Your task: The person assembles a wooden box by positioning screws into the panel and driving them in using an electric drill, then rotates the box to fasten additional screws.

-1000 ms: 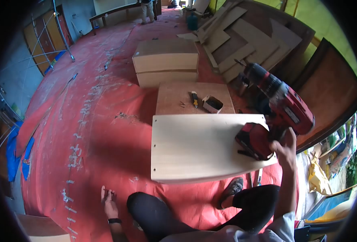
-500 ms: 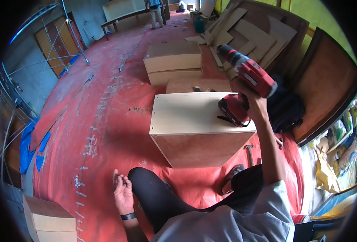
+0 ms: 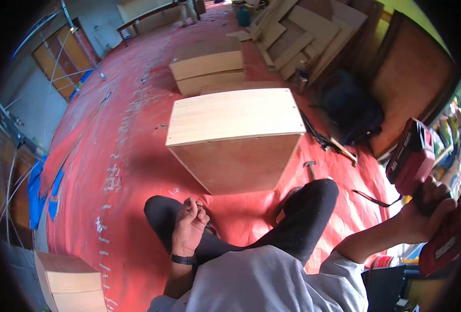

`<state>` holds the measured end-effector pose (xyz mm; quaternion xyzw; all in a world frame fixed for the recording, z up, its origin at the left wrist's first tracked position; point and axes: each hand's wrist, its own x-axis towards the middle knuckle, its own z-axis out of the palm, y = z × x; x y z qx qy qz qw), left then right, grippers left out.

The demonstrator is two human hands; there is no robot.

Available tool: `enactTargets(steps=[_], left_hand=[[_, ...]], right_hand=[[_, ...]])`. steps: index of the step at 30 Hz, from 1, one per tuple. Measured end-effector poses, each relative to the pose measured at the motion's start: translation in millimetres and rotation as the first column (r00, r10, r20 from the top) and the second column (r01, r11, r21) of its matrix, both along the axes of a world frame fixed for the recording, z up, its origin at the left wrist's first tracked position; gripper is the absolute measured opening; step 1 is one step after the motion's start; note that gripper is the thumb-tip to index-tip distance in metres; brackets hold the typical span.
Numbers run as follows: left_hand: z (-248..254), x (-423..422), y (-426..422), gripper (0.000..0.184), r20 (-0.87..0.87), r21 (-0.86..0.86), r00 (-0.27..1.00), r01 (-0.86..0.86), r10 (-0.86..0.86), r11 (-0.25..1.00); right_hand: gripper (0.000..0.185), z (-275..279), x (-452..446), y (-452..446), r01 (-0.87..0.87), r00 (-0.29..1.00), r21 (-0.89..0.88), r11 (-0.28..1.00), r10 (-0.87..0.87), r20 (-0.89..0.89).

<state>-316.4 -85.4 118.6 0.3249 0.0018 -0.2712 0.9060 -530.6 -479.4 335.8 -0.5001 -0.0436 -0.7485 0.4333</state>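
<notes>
At the right edge my right hand point(image 3: 427, 209) is wrapped round the handle of a red and black cordless drill point(image 3: 410, 161). The drill's lower part runs into the dark rim of the view. My left hand point(image 3: 190, 231) is raised by my left knee, its fingers curled together; whatever they may hold is too small to make out. In front of my legs stands a wooden box point(image 3: 235, 117) with a pale top panel and a reddish-brown side. Small dark marks show at the panel's corners. Neither hand touches the box.
A hammer point(image 3: 310, 169) lies on the red floor sheet point(image 3: 131, 208) right of the box. More pale boxes point(image 3: 209, 65) stand behind it, and another box point(image 3: 69, 281) at lower left. Wood panels point(image 3: 314, 36) lean beside a dark bag point(image 3: 347, 106). A person point(image 3: 188, 13) stands far back.
My right hand has lifted the drill off the box top and swung it to the far right. The left hand has moved right, its fingers more curled. The view has shifted.
</notes>
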Motion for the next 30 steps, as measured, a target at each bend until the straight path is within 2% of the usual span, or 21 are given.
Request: enactTargets(steps=[1, 3, 5, 8, 10, 11, 14, 17, 19, 24, 30], left_hand=[[4.3, 1.7, -8.6, 0.013, 0.014, -0.006, 1.000, 0.027, -0.026, 1.000], [22.2, -0.5, -27.0, 0.010, 0.029, 0.001, 0.997, 0.067, -0.067, 0.998], [33.6, 0.1, -43.5, 0.011, 0.058, 0.027, 0.991, 0.116, -0.118, 0.993], [43.8, 6.9, -67.3, 0.019, 0.069, 0.041, 0.979, 0.190, -0.193, 0.981], [54.6, 11.7, -85.8, 0.021, 0.110, 0.041, 0.967, 0.226, -0.230, 0.973], [58.4, 15.9, -93.8, 0.020, 0.130, 0.049, 0.961, 0.241, -0.245, 0.969], [68.4, 24.3, -113.1, 0.015, 0.173, 0.117, 0.948, 0.249, -0.267, 0.961], [71.1, 30.5, -127.4, 0.014, 0.200, 0.176, 0.928, 0.281, -0.314, 0.943], [67.7, 35.3, -131.3, 0.015, 0.221, 0.196, 0.914, 0.301, -0.341, 0.933], [64.1, 44.8, -133.7, 0.018, 0.269, 0.182, 0.898, 0.307, -0.348, 0.934], [63.1, 55.8, -132.1, 0.015, 0.353, 0.291, 0.867, 0.255, -0.351, 0.922]], right_hand=[[0.019, -3.0, -10.9, 5.2, 0.087, 0.996, 0.001, 0.996, -0.087, -0.037], [0.021, -16.0, -33.1, 8.1, 0.147, 0.973, -0.042, 0.988, -0.152, -0.175], [0.022, -37.1, -57.5, 4.6, 0.109, 0.926, -0.074, 0.991, -0.129, -0.355], [0.034, -84.3, -82.5, 7.6, 0.147, 0.730, 0.043, 0.988, -0.079, -0.679], [0.048, -145.6, -97.7, -12.2, 0.133, 0.583, -0.019, 0.991, -0.094, -0.807], [0.052, -150.9, -90.7, -5.9, 0.103, 0.513, -0.047, 0.994, -0.094, -0.853], [0.066, -140.8, -58.6, 26.0, -0.028, 0.385, -0.203, 0.979, -0.177, -0.906], [0.046, -118.0, -20.0, 33.2, -0.199, 0.368, -0.332, 0.922, -0.243, -0.897], [0.040, -115.8, -10.5, 29.5, -0.295, 0.370, -0.340, 0.893, -0.221, -0.902], [0.038, -97.2, 17.4, 24.6, -0.409, 0.367, -0.338, 0.848, -0.186, -0.912], [0.045, -99.4, 38.7, 15.7, -0.542, 0.309, -0.252, 0.802, -0.089, -0.947]])
